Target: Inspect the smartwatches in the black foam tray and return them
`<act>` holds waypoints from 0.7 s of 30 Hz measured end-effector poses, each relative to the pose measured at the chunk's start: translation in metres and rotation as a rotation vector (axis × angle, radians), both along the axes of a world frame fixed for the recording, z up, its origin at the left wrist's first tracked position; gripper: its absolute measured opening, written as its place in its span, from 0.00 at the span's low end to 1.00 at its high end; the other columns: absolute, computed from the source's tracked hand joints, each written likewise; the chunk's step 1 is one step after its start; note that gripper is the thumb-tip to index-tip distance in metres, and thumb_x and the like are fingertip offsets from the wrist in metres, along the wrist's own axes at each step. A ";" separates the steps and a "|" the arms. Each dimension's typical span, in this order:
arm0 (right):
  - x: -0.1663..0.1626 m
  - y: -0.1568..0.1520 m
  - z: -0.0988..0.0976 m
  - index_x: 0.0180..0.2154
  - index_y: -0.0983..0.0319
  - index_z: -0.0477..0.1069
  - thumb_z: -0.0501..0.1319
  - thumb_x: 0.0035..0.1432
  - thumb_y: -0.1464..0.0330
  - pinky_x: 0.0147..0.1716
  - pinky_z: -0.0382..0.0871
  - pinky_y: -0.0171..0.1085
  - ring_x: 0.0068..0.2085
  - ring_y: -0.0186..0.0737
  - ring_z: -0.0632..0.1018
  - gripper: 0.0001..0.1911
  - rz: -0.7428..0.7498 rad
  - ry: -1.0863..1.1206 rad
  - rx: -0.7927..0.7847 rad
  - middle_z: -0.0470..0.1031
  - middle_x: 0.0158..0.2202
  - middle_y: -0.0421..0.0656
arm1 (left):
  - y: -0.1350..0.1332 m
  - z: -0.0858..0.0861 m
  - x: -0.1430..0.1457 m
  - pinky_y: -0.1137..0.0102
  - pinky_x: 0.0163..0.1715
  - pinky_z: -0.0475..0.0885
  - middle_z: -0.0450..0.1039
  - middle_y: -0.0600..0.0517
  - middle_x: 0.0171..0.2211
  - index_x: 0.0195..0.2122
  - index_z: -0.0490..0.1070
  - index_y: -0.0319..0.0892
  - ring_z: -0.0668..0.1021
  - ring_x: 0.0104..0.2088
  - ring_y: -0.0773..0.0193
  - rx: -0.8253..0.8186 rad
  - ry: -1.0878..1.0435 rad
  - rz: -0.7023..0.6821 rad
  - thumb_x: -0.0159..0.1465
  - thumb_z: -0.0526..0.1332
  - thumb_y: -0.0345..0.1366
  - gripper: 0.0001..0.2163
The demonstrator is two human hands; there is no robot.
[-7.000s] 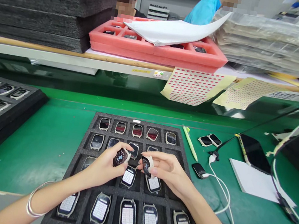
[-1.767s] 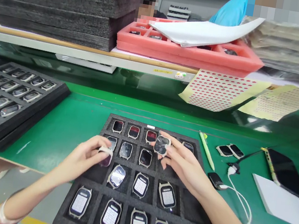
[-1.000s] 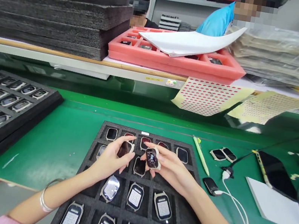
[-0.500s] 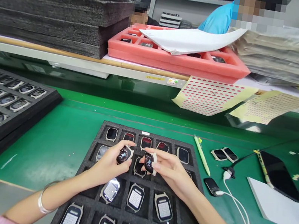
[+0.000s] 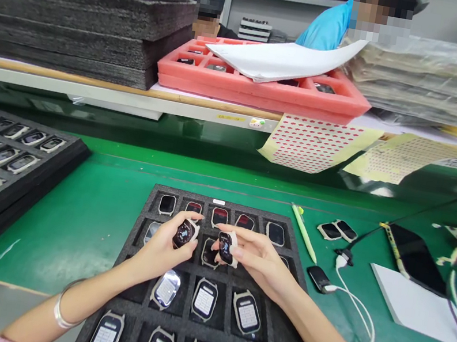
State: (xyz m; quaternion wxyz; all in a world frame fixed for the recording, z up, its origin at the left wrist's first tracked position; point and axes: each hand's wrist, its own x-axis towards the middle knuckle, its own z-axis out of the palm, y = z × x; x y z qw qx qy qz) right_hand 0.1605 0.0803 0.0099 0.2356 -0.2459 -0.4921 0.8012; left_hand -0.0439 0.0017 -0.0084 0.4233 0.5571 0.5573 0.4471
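Note:
My left hand is closed on a smartwatch without a strap, its dark round-dial screen lit and facing up. In my right hand, thumb and fingers grip a second smartwatch, also lit with a dark dial. Both watches are held apart from each other, just above a black foam tray. Square compartments in the tray hold more watch bodies. Those nearer me, such as one smartwatch, show white list screens; the far row has dark or reddish screens. My hands cover part of the second row.
Another foam tray of watches lies at the left. To the right are a green pen, two watches, a charging device with a white cable, a phone and white paper. A shelf with a pink foam tray runs behind.
The whole view has shifted slightly, with the scene moving a little left. Both hands keep hold of the same watches in almost the same pose.

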 end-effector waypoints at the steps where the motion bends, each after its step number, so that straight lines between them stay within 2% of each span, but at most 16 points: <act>1: 0.000 0.000 0.001 0.48 0.64 0.73 0.68 0.52 0.67 0.40 0.70 0.40 0.36 0.42 0.79 0.20 -0.002 -0.002 0.003 0.79 0.38 0.49 | 0.000 0.000 0.000 0.71 0.37 0.66 0.70 0.51 0.41 0.51 0.62 0.42 0.73 0.38 0.62 0.005 0.004 -0.004 0.58 0.56 0.27 0.19; 6: 0.000 -0.001 0.001 0.50 0.64 0.72 0.67 0.53 0.68 0.41 0.69 0.40 0.37 0.42 0.79 0.21 0.001 -0.009 -0.006 0.79 0.39 0.49 | -0.001 0.001 0.000 0.71 0.40 0.66 0.70 0.51 0.42 0.52 0.62 0.42 0.73 0.41 0.61 0.023 -0.031 0.016 0.58 0.56 0.28 0.19; 11: 0.001 -0.001 0.001 0.50 0.64 0.71 0.67 0.54 0.68 0.42 0.69 0.40 0.37 0.42 0.79 0.21 0.001 -0.034 -0.002 0.79 0.39 0.49 | -0.001 0.001 0.000 0.71 0.38 0.67 0.71 0.52 0.39 0.51 0.62 0.42 0.73 0.37 0.63 0.014 -0.025 0.002 0.58 0.55 0.27 0.18; 16: 0.001 -0.001 0.002 0.51 0.64 0.71 0.66 0.54 0.68 0.43 0.69 0.40 0.37 0.42 0.79 0.21 0.000 -0.042 0.009 0.79 0.40 0.49 | -0.001 0.001 -0.001 0.72 0.38 0.66 0.70 0.52 0.39 0.49 0.63 0.42 0.73 0.37 0.63 0.034 -0.001 0.017 0.57 0.55 0.27 0.18; 21: 0.002 -0.001 0.003 0.50 0.63 0.71 0.67 0.53 0.68 0.43 0.69 0.39 0.37 0.40 0.79 0.21 -0.003 -0.058 0.020 0.79 0.39 0.49 | -0.001 0.000 -0.001 0.74 0.29 0.65 0.68 0.54 0.35 0.51 0.61 0.43 0.71 0.31 0.66 -0.005 -0.031 0.053 0.59 0.55 0.29 0.18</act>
